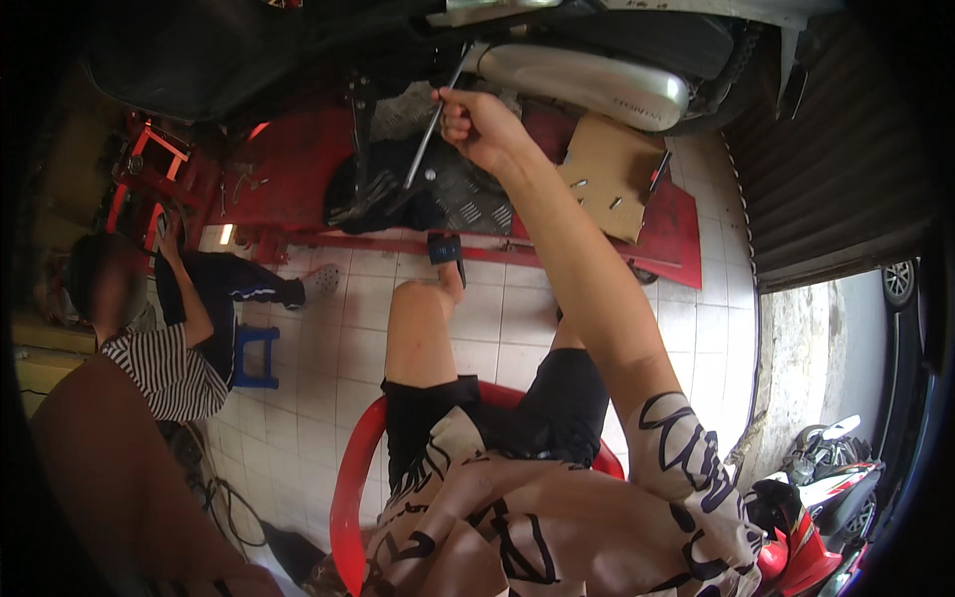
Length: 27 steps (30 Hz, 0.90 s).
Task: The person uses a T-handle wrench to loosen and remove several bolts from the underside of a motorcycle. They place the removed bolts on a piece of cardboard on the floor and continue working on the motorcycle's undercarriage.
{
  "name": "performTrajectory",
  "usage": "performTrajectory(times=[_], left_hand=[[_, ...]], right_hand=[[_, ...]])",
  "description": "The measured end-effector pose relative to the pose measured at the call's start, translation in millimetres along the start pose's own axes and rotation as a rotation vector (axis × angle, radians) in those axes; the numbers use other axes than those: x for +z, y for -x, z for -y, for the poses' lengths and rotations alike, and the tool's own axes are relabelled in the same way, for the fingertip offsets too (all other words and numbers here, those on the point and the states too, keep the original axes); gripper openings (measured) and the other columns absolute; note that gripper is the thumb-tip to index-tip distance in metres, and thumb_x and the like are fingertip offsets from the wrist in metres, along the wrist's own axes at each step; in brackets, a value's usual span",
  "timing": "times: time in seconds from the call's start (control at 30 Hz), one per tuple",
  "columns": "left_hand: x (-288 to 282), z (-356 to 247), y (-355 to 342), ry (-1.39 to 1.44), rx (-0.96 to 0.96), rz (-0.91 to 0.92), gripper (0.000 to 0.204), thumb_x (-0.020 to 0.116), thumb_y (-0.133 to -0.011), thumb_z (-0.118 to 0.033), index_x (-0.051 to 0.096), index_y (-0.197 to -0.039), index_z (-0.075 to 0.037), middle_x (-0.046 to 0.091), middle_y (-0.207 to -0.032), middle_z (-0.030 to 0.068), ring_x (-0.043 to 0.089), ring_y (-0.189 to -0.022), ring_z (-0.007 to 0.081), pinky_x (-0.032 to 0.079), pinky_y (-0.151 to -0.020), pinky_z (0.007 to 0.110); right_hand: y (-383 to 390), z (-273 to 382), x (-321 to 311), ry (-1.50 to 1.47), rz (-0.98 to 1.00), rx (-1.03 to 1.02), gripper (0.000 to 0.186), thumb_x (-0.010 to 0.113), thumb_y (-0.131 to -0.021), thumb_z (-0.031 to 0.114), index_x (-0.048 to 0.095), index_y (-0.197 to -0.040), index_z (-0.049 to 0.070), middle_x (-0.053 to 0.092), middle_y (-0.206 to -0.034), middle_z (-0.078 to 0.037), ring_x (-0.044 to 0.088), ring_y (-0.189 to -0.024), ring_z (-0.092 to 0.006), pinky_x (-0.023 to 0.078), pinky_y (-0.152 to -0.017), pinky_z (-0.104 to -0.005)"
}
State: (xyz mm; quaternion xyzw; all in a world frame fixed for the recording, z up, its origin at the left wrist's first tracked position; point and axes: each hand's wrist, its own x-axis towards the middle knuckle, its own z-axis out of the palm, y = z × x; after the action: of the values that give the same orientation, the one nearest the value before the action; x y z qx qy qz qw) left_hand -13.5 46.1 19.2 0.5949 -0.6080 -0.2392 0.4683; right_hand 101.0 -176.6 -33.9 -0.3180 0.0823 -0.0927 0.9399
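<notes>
A metal bar [426, 144] is pinched by the right hand [484, 127], seemingly for control; the left hand is unseen.

Light comes mainly from the open side, right of and below the grip of the right hand [480, 129], where the tiled floor [711, 338] and pale wall [806, 343] wash out toward white. Glare shines on the silver exhaust cover [587, 80] just right of the grip and along the held metal rod [426, 144]. Above and left of it, the motorcycle's black bodywork [189, 50] sinks into shadow. Far right, the dim roller shutter [846, 149] bows with fisheye distortion toward a black rim. Far left, the co-worker's head [104, 289] is blurred.
</notes>
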Motion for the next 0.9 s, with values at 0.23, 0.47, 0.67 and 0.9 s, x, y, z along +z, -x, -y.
performTrajectory(times=[0.23,0.47,0.67,0.9], left_hand=[[-92.4,-93.7,-4.1,0.217,0.508,0.044,0.043,0.038,-0.098,-0.042,0.057,-0.084,-0.006,0.063,-0.078,0.0087,0.057,-0.063,0.0202,0.04,-0.05,0.031],[-115.1,-115.7,-27.6,0.441,0.7,0.177,0.046,0.037,-0.097,-0.044,0.057,-0.077,-0.008,0.062,-0.077,0.0085,0.056,-0.062,0.0217,0.039,-0.048,0.033],[-40.1,-102.5,-26.3,0.704,0.513,0.159,0.049,0.037,-0.096,-0.046,0.058,-0.08,-0.006,0.06,-0.072,0.007,0.053,-0.057,0.0201,0.038,-0.046,0.032],[6.3,-122.3,-43.3,1.084,0.468,0.126,0.054,0.037,-0.096,-0.05,0.059,-0.089,-0.001,0.056,-0.065,0.0045,0.049,-0.048,0.0165,0.035,-0.041,0.03]], right_hand=[[4.6,-5.6,2.7,0.071,0.024,-0.04,0.013,0.053,-0.095,0.012,0.057,-0.092,-0.001,0.036,-0.059,0.006,0.027,-0.05,-0.0051,0.025,-0.048,-0.021],[6.2,-0.2,-8.6,0.078,-0.017,-0.023,0.015,0.052,-0.096,0.015,0.057,-0.091,0.002,0.036,-0.06,0.006,0.028,-0.05,-0.0043,0.025,-0.047,-0.0208],[5.1,0.3,-9.9,0.051,-0.013,-0.023,0.014,0.053,-0.095,0.013,0.058,-0.09,0.001,0.038,-0.06,0.006,0.03,-0.049,-0.0042,0.026,-0.046,-0.0206],[3.2,-0.6,-0.2,0.028,-0.025,-0.016,0.014,0.052,-0.096,0.012,0.056,-0.092,-0.001,0.037,-0.061,0.005,0.028,-0.05,-0.0048,0.025,-0.047,-0.0208]])
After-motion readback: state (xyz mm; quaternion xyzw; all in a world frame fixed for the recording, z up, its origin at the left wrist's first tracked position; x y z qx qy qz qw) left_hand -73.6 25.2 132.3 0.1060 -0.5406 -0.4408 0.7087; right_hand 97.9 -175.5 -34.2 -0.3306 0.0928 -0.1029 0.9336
